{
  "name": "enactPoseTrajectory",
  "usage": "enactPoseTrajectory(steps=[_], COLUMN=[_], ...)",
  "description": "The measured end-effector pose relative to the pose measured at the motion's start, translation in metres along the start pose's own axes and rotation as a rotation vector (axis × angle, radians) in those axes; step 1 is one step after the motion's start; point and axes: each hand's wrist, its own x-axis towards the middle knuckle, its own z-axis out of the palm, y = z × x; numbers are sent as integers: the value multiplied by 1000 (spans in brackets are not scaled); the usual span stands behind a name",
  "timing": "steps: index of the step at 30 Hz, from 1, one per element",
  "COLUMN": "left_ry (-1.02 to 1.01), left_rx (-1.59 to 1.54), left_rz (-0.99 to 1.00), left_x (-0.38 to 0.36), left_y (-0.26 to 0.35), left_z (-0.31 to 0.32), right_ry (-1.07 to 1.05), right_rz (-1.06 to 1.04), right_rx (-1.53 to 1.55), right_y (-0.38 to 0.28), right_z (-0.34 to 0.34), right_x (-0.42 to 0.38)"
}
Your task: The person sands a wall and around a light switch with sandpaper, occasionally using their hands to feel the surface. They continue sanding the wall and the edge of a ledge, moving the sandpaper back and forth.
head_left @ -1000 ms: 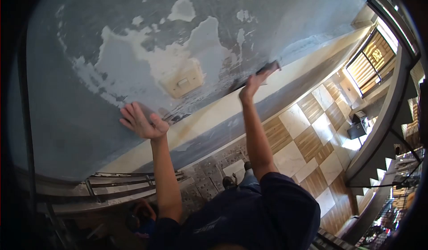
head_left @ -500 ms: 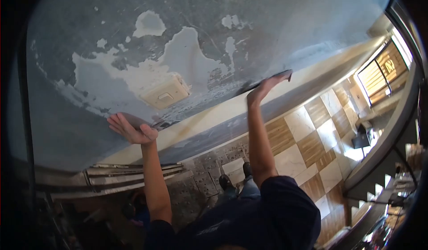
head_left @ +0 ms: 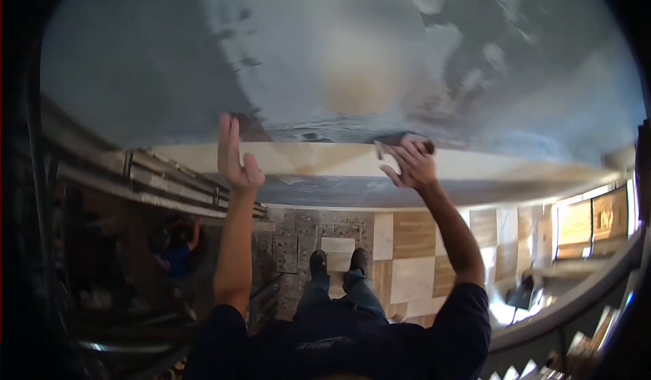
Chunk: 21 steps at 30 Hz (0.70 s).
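Observation:
My left hand [head_left: 234,155] rests flat against the grey-blue wall [head_left: 135,61], fingers together and pointing up, holding nothing. My right hand [head_left: 411,164] is closed around a dark-handled scraper [head_left: 392,143], whose blade touches the wall just above the cream band [head_left: 319,160] at the wall's base. The wall surface above is blurred, with pale patches of peeled paint [head_left: 339,48]. The two hands are roughly level, about a forearm's length apart.
Below stand my shoes [head_left: 338,261] on a grey grid floor beside brown and white checker tiles [head_left: 413,244]. Metal bars [head_left: 156,180] run along the left. Another person in blue [head_left: 175,248] crouches at lower left. A bright window [head_left: 590,224] is at right.
The view has swung and blurred. My right hand with the scraper has come down the wall to the cream band. My left hand now points its fingers upward.

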Motion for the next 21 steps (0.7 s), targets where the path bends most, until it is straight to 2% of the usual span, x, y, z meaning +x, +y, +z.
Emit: enactPoseTrajectory(steps=[1,3,5,7,10,12,13,14,16,17,18,19,21], left_ry=[21,138,254,199,200,63,88,78,35,60,84,105,172], left_rx=[46,1,-107,-218,-259,-340,-330,-355,-363,-350,-370,-392,-403], left_rz=[-18,-198,-326,-467,-512,-523,-529,-562,-646,-654,-743,-828,-867], left_x=[-17,-48,-80,-104,-93,-90,-90,-91,-97,-107,-118,-127,-129], left_y=[3,10,20,33,64,71,72,74,73,71,68,64,62], left_z=[-17,-39,-36,-24,-4,2,1,-1,-18,-26,-32,-37,-41], right_ry=[-62,-173,-201,-275,-254,-282,-304,-480,-469,-454,-420,-405,-498], right_rz=[-32,-103,-194,-254,-427,-455,-447,-381,-374,-469,-562,-588,-577], right_rx=[-11,1,-13,3,-16,5,40,30,154,-39,-235,-236,-203], right_y=[2,6,-5,-44,-108,-107,-107,-87,-66,-52,-46,-54,-80], right_z=[-10,-18,-3,7,6,10,17,29,-11,-22,-25,-20,-16], right_x=[3,18,44,93,168,173,171,149,153,139,137,152,169])
